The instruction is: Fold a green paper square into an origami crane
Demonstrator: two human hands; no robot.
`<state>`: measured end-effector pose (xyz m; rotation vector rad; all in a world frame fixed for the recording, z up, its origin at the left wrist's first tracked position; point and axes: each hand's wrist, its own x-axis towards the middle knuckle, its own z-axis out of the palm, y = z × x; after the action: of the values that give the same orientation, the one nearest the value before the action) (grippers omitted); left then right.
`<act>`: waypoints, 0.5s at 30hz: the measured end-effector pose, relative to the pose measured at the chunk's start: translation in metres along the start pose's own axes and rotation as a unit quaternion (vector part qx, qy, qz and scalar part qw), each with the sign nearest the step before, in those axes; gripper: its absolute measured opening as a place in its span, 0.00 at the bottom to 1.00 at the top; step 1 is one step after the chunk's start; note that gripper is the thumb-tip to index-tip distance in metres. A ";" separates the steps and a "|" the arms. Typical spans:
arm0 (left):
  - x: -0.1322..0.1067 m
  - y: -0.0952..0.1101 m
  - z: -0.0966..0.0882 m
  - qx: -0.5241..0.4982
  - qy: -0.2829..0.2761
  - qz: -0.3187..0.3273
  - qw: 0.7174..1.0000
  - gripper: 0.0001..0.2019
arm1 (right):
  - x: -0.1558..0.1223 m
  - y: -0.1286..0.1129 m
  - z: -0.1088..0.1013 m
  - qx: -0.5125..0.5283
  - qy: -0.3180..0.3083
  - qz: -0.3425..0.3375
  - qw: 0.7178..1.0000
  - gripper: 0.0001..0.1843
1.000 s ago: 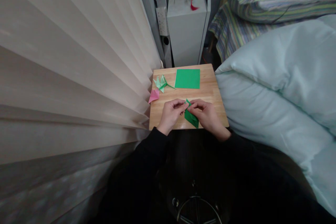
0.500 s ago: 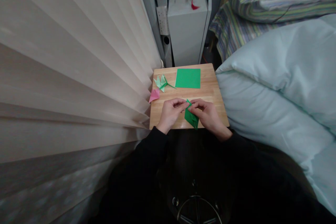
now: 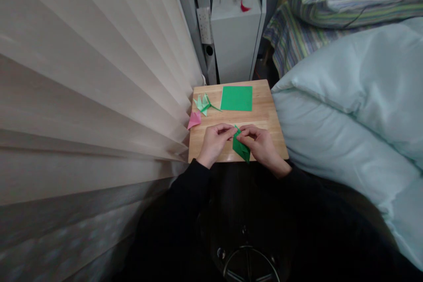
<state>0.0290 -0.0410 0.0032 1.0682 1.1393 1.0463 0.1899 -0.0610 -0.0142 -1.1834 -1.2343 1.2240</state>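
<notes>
While left hand (image 3: 214,140) and right hand (image 3: 261,142) pinch folded green paper (image 3: 240,148), wooden table (image 3: 266,112) beneath, dotted white strip (image 3: 205,26), markings unclear

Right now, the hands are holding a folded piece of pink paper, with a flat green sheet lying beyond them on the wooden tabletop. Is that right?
Not quite: the head view shows the folded paper in the hands is green, not pink. The flat green sheet does lie beyond them on the wooden tabletop.

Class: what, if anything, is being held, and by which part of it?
The folded green paper, pinched near its far tip by the left hand and right hand.
</notes>
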 end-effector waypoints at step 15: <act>0.000 0.005 -0.003 -0.019 0.040 0.017 0.999 0.14 | -0.001 0.002 -0.001 0.008 -0.025 0.045 0.999 0.06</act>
<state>0.0259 -0.0399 0.0074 1.0272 1.1629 1.1420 0.1908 -0.0615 -0.0162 -1.2136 -1.2179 1.3349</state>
